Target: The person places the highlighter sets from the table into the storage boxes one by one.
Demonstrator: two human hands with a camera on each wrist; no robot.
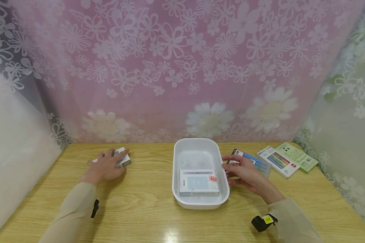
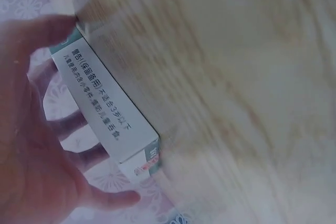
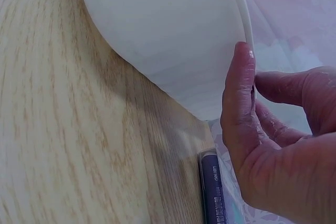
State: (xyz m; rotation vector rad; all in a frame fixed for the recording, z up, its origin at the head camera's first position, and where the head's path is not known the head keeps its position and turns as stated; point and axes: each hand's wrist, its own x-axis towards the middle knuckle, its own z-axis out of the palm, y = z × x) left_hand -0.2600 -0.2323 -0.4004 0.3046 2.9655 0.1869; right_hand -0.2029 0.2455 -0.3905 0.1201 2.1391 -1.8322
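Observation:
At the left of the table my left hand (image 1: 107, 167) spreads over a small white and grey-green box (image 1: 126, 162). In the left wrist view, dark Chinese print runs along this box (image 2: 107, 100), one digit lies at its end and other fingers pass behind it. My right hand (image 1: 246, 173) grips the right side of a white basin (image 1: 176, 172) at its rim. The right wrist view shows a digit lying against the basin's outer wall (image 3: 168, 35). Inside the basin lies a white box (image 1: 197, 184) with a pale blue panel and red print.
Right of the basin, partly behind my right hand, lies a clear pack of blue pens (image 1: 263, 166). Beyond it are a white box of coloured pens (image 1: 280, 162) and a green pack (image 1: 305, 163) with a panda picture. A flowered curtain (image 1: 158, 84) hangs along the table's back edge.

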